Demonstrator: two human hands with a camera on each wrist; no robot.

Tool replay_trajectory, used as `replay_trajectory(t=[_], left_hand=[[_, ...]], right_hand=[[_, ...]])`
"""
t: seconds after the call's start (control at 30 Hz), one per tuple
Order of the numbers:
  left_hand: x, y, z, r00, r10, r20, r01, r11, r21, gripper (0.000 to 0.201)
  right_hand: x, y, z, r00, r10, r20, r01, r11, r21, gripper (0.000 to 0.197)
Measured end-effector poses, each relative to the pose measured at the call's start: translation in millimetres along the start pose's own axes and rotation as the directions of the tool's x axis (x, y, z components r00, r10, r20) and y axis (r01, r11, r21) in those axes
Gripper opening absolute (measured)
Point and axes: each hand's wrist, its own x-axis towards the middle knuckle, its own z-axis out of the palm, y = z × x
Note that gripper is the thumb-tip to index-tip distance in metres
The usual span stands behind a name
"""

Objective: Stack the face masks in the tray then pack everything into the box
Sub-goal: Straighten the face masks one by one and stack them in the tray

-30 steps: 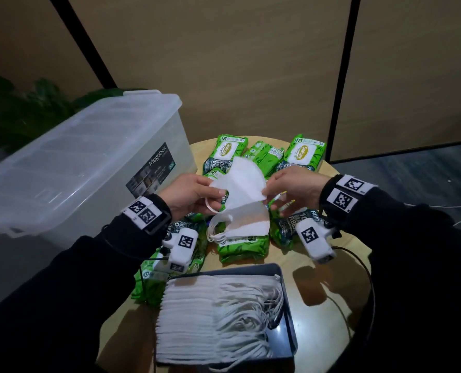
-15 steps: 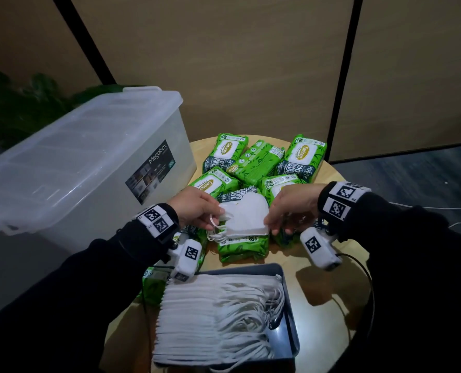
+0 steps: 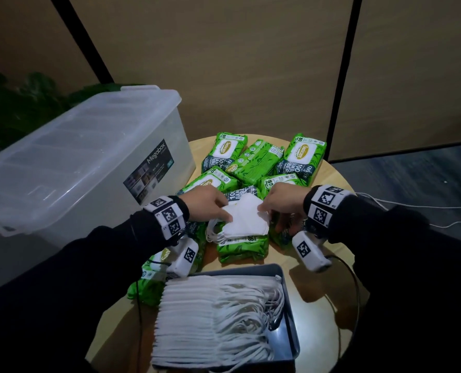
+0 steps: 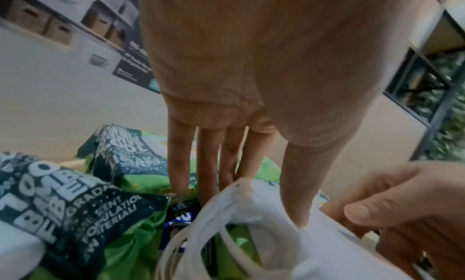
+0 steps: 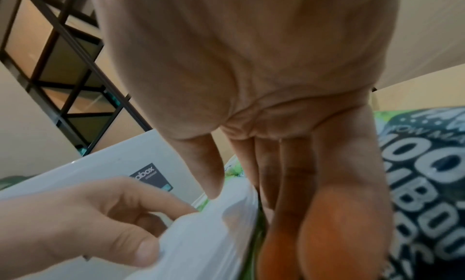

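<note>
A white folded face mask (image 3: 247, 219) lies on a green wipes pack (image 3: 241, 247) at the middle of the round table. My left hand (image 3: 221, 211) pinches its left end, thumb on top. My right hand (image 3: 267, 211) pinches its right edge. In the left wrist view the left thumb presses into the mask (image 4: 251, 224), with the fingers straight behind its edge. The right wrist view shows the right thumb on the mask (image 5: 214, 234) and the fingers behind it. A dark tray (image 3: 288, 313) near me holds a stack of masks (image 3: 210, 319). The clear lidded box (image 3: 76, 157) stands on the left.
Several green wipes packs (image 3: 302, 157) are heaped across the back and left of the wooden table (image 3: 334, 189). A white cable (image 3: 412, 208) trails off to the right. A dark plant (image 3: 22, 103) stands behind the box. Wood-panelled walls close the back.
Both hands have come down with the mask, which was held up in the air a second ago. It now rests folded on the wipes pack.
</note>
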Motion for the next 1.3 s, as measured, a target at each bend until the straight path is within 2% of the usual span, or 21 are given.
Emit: replay_trajectory(t=[0.1, 0.2, 0.27, 0.37, 0.43, 0.5, 0.57, 0.63, 0.67, 0.7, 0.77, 0.83, 0.9, 1.0, 1.07, 1.2, 1.3], left_hand=[[3, 7, 5, 1.0, -0.006, 0.029, 0.002, 0.989, 0.147, 0.049], [4, 12, 9, 1.0, -0.018, -0.007, 0.019, 0.974, 0.227, 0.046], [3, 15, 10, 0.999, -0.048, -0.024, 0.051, 0.977, 0.207, 0.061], [7, 12, 9, 0.995, -0.093, 0.027, 0.09, 0.992, 0.083, 0.058], [4, 4, 2, 0.993, -0.111, 0.049, 0.116, 0.987, -0.111, 0.053], [0, -3, -5, 0.995, -0.094, -0.018, 0.083, 0.94, -0.33, 0.047], [-6, -1, -8, 0.984, -0.043, -0.171, -0.023, 0.929, -0.37, 0.029], [-5, -1, -7, 0.946, 0.045, -0.321, -0.117, 0.971, -0.207, 0.028], [-3, -1, -4, 0.941, 0.089, -0.326, -0.122, 0.989, -0.083, 0.03], [-2, 0, 0, 0.949, 0.115, -0.292, -0.114, 0.993, 0.021, 0.029], [2, 2, 5, 0.976, 0.098, -0.195, -0.08, 0.992, 0.099, 0.03], [6, 5, 8, 0.987, 0.064, -0.148, -0.045, 0.991, 0.129, 0.043], [7, 11, 8, 0.986, 0.04, -0.161, -0.013, 0.986, 0.165, 0.052], [7, 18, 6, 0.966, 0.041, -0.255, 0.018, 0.974, 0.225, 0.051], [7, 21, 4, 0.961, 0.04, -0.274, 0.031, 0.968, 0.249, 0.049], [10, 23, 5, 0.982, -0.021, -0.188, 0.044, 0.992, 0.121, 0.053], [9, 24, 5, 0.986, 0.009, -0.166, -0.001, 0.999, 0.05, 0.055]], right_hand=[[0, -8, 9, 1.0, 0.007, 0.018, -0.005, 0.995, -0.099, 0.012], [5, -14, 13, 0.985, -0.089, -0.146, 0.045, 0.959, -0.279, 0.031], [9, -18, 14, 0.962, -0.168, -0.214, 0.094, 0.942, -0.321, 0.037], [11, -20, 12, 0.93, -0.286, -0.233, 0.242, 0.95, -0.198, 0.026], [10, -19, 7, 0.877, -0.385, -0.286, 0.384, 0.921, -0.063, 0.02], [11, -16, 1, 0.824, -0.429, -0.37, 0.501, 0.857, 0.122, 0.019], [16, -10, -4, 0.805, -0.417, -0.422, 0.547, 0.798, 0.253, 0.022], [20, -7, -1, 0.816, -0.416, -0.401, 0.538, 0.8, 0.267, 0.027], [22, -6, 4, 0.826, -0.422, -0.373, 0.524, 0.818, 0.236, 0.035], [22, -7, 9, 0.837, -0.428, -0.34, 0.505, 0.844, 0.18, 0.045], [22, -9, 20, 0.86, -0.417, -0.294, 0.447, 0.894, 0.039, 0.062], [23, -12, 30, 0.868, -0.402, -0.292, 0.415, 0.91, -0.018, 0.066], [24, -15, 35, 0.864, -0.395, -0.313, 0.412, 0.911, -0.011, 0.063], [26, -18, 35, 0.853, -0.388, -0.349, 0.417, 0.909, 0.009, 0.052], [28, -18, 34, 0.841, -0.382, -0.384, 0.423, 0.906, 0.025, 0.043], [30, -20, 32, 0.839, -0.365, -0.403, 0.432, 0.898, 0.086, 0.033], [28, -22, 31, 0.861, -0.375, -0.344, 0.421, 0.904, 0.069, 0.038]])
